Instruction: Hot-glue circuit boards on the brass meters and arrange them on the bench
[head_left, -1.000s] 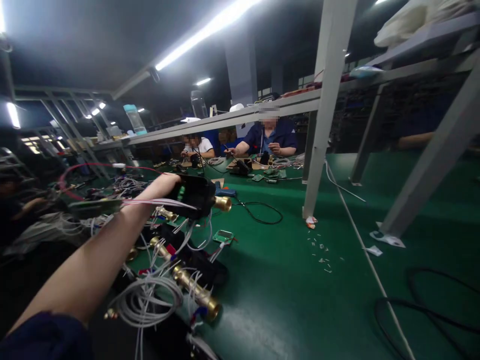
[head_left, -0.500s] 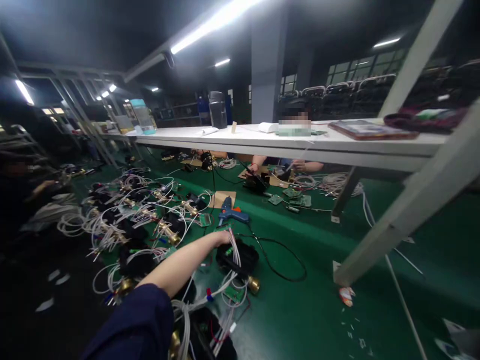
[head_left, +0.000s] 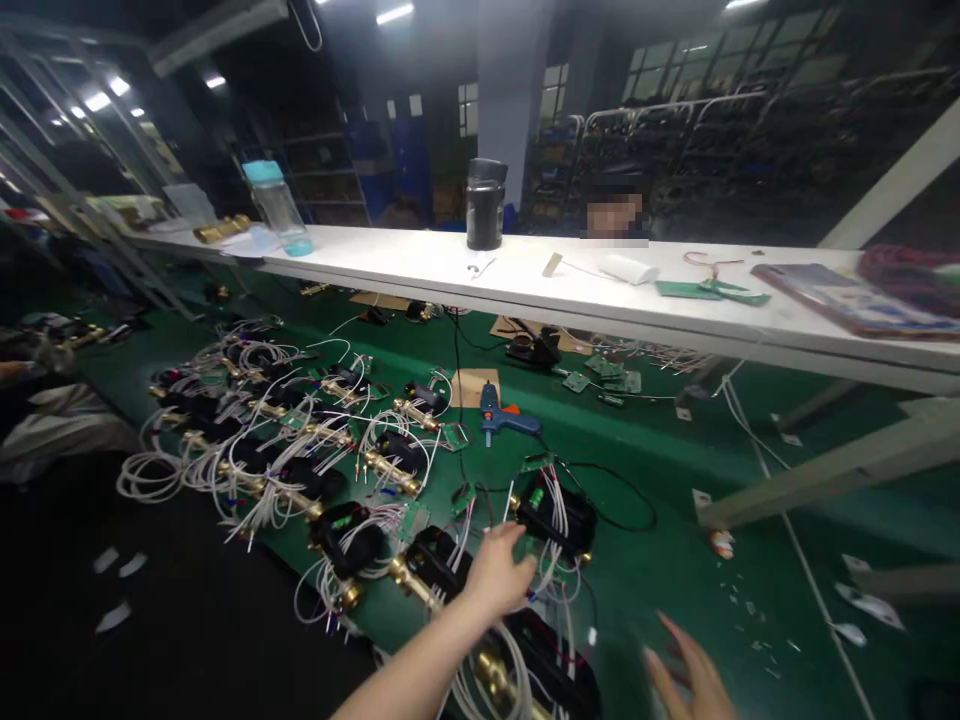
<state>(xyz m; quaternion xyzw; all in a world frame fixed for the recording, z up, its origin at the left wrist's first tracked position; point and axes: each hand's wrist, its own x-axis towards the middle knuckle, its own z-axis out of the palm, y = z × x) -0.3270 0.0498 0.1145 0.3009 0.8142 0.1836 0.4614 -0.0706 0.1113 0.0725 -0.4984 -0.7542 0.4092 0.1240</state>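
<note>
My left hand [head_left: 496, 572] is over the green tabletop, its thumb apart from its fingers and nothing visible between them. Just beyond its fingertips lies a black meter-like housing [head_left: 574, 522] with brass ends and a bundle of white wires [head_left: 556, 508]. Low at the right, my right hand [head_left: 691, 672] comes in slightly blurred, fingers spread, over bare green surface. Closer to me sits another black housing [head_left: 559, 655] with a brass fitting [head_left: 495, 675] and looped white cable. A third black unit with a brass pipe [head_left: 411, 580] lies left of my left hand.
Several wired brass-and-black units [head_left: 277, 425] crowd the left side. A blue glue gun [head_left: 506, 415] lies beyond my hands by a piece of cardboard [head_left: 474, 388]. A white shelf [head_left: 420, 265] crosses above the bench, with a slanting post [head_left: 832, 480] at right. Another person sits opposite.
The view has shifted, showing more of the shelf top. My left hand has drawn back from the wired black housing it was touching. My right hand has come into view.
</note>
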